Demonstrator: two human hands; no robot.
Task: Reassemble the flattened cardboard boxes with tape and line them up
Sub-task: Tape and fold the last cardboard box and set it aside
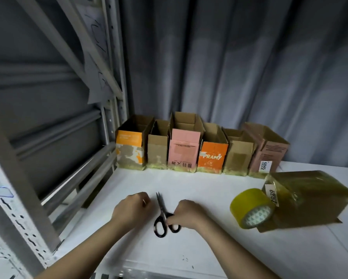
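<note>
Several open cardboard boxes stand in a row at the back of the white table (pixel 209 248), from an orange-and-white box (pixel 129 151) through a pink box (pixel 183 152) and an orange box (pixel 212 156) to a brownish-pink box (pixel 270 154). A tape-wrapped brown box (pixel 308 196) lies on its side at the right, with a yellow tape roll (pixel 251 208) leaning against it. Black scissors (pixel 162 216) lie shut on the table. My right hand (pixel 189 213) touches their handle loops. My left hand (pixel 132 207) rests curled just left of the blades.
A grey metal shelving rack (pixel 48 137) stands along the left side of the table. A grey curtain (pixel 239 67) hangs behind the box row. A clear plastic bin edge (pixel 149 272) shows at the near table edge.
</note>
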